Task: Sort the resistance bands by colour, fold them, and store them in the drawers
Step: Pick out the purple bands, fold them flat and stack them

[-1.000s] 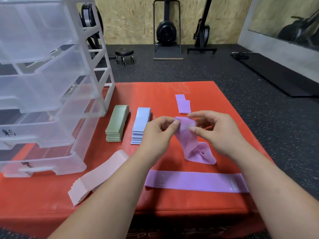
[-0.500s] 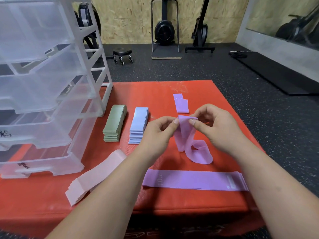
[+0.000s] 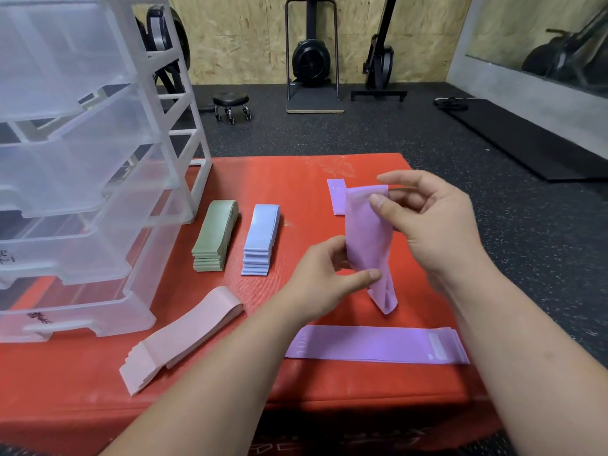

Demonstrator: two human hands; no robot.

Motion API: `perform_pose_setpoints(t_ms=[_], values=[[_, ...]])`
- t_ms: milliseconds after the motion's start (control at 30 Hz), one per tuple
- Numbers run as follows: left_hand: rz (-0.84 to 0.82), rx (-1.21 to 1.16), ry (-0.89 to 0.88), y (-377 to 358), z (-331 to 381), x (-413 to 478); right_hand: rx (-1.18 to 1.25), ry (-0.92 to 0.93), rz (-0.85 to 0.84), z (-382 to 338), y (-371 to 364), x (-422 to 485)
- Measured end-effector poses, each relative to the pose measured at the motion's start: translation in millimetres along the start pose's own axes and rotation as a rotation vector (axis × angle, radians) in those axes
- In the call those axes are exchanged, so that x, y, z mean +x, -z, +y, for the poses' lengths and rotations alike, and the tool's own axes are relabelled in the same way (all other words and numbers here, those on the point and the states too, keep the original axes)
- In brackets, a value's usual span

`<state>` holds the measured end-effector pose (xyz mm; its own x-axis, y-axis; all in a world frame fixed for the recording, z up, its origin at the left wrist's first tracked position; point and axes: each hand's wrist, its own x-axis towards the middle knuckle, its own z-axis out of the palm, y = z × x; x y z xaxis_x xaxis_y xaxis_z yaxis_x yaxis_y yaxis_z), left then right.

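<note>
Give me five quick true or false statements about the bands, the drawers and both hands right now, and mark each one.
1. Both hands hold one purple band. True: left hand low, right hand at the top.
2. The green stack lies right of the blue stack. False: it lies left.
3. A purple band lies flat near the mat's front edge. True.
4. The pink bands are in a drawer. False: they lie on the red mat.
5. The drawer unit is black. False: clear plastic.

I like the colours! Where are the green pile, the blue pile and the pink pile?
green pile point(image 3: 215, 234): head view, middle of its top band.
blue pile point(image 3: 262, 235): head view, middle of its top band.
pink pile point(image 3: 184, 339): head view, middle of its top band.
</note>
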<state>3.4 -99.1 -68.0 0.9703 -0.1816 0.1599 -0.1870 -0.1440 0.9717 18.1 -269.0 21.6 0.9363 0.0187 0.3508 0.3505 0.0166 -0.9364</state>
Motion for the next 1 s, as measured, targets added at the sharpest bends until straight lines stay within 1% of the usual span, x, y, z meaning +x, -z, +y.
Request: perform_pose_setpoints(t_ms=[100,167,233,333,400,433,533,667,700,833,900,1000], values=[[-0.017,0.079,-0.016,-5,-4,3,0.064,0.033,0.059,-9,2,3],[-0.028,0.159,-0.03,-4,-7,5,0.094,0.053,0.13,-13,6,6],[-0.025,0.25,-0.05,1,-9,6,0.125,0.065,0.236,-14,16,9],[-0.004,0.459,-0.055,15,-10,7,0.173,0.048,0.423,-11,38,12],[0.015,0.592,-0.029,24,-12,7,0.165,0.02,0.505,-7,54,12],[0.027,0.62,-0.018,28,-13,7,0.154,0.003,0.523,-4,61,11],[0.076,0.576,-0.008,37,-15,8,0.101,-0.034,0.53,4,74,8],[0.109,0.354,0.066,43,-12,11,0.06,-0.04,0.519,4,79,5],[0.117,0.331,0.081,43,-12,12,0.063,-0.039,0.527,4,80,5],[0.174,0.447,0.108,43,-17,10,0.032,-0.089,0.529,13,85,4],[0.246,0.484,0.128,41,-20,9,-0.025,-0.162,0.46,21,88,4],[0.301,0.482,0.145,41,-22,9,-0.117,-0.275,0.268,30,88,3]])
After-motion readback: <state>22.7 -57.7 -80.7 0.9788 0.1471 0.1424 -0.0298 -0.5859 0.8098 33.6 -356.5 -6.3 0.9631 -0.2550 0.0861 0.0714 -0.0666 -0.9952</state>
